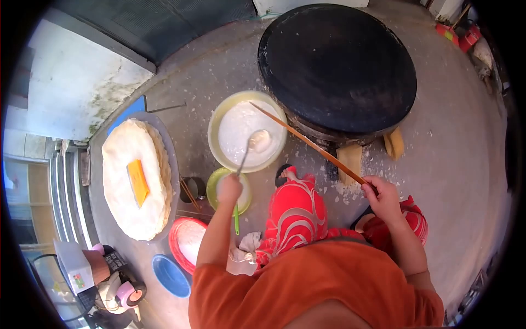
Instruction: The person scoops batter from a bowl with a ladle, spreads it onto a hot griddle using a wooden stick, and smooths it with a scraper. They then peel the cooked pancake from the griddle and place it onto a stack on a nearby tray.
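Observation:
My left hand [229, 189] is closed round the handle of a ladle [259, 141], whose bowl dips in white batter [233, 129] inside a large cream basin [213, 131]. My right hand [382, 198] grips one end of a long, flat wooden stick [318, 147]. The stick's far tip reaches over the basin's rim above the batter. Beyond both hands stands a wide, round black griddle [337, 66]. Below my left hand sits a green bowl [247, 205] with a green-handled utensil [236, 222] in it.
At left, a stack of thin round flatbreads [129, 192] carries an orange-handled scraper [138, 183]. A red basin [176, 241] of white powder and a blue basin [171, 275] stand nearer me. Yellowish blocks [349, 164] lie under the griddle's edge, among white flakes.

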The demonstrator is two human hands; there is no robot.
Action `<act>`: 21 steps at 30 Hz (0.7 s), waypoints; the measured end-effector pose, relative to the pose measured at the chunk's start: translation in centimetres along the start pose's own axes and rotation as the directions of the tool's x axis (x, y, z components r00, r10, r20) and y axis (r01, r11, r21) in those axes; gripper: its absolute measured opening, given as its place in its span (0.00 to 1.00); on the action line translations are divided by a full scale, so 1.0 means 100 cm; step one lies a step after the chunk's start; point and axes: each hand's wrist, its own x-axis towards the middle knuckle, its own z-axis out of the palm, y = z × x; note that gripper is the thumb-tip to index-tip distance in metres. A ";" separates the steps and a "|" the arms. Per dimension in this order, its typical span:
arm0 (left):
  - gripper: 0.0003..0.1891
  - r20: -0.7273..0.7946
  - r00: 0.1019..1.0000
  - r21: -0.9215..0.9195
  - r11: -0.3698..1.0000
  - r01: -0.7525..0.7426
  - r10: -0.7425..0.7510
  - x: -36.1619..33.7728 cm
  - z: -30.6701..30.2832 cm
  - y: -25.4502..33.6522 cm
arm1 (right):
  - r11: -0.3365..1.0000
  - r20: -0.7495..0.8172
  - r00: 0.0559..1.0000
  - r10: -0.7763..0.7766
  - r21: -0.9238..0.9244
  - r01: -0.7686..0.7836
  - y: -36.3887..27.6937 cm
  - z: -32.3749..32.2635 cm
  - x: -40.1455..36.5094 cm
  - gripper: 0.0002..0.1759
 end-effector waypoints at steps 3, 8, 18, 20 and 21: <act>0.12 -0.004 0.991 -0.076 0.988 0.131 -0.132 0.001 0.013 -0.022 | 0.999 0.024 0.999 0.037 0.034 -0.038 0.005 0.002 -0.004 0.08; 0.10 0.099 0.882 -0.528 0.776 -0.346 0.461 0.106 0.189 -0.089 | 0.998 0.013 0.998 0.058 0.019 -0.059 0.004 0.002 -0.002 0.08; 0.11 0.066 0.998 -0.715 0.698 0.044 0.004 0.014 0.013 -0.011 | 0.994 -0.007 0.996 0.088 0.064 -0.088 0.008 -0.002 -0.003 0.08; 0.11 -0.028 0.998 -0.003 0.999 -0.050 0.050 0.004 0.007 0.003 | 0.995 -0.013 0.996 0.084 0.058 -0.083 0.009 -0.002 -0.002 0.08; 0.11 -0.037 0.998 -0.005 0.998 -0.055 0.055 0.007 0.002 0.012 | 0.999 -0.026 0.999 0.040 0.010 -0.040 0.009 -0.002 0.000 0.08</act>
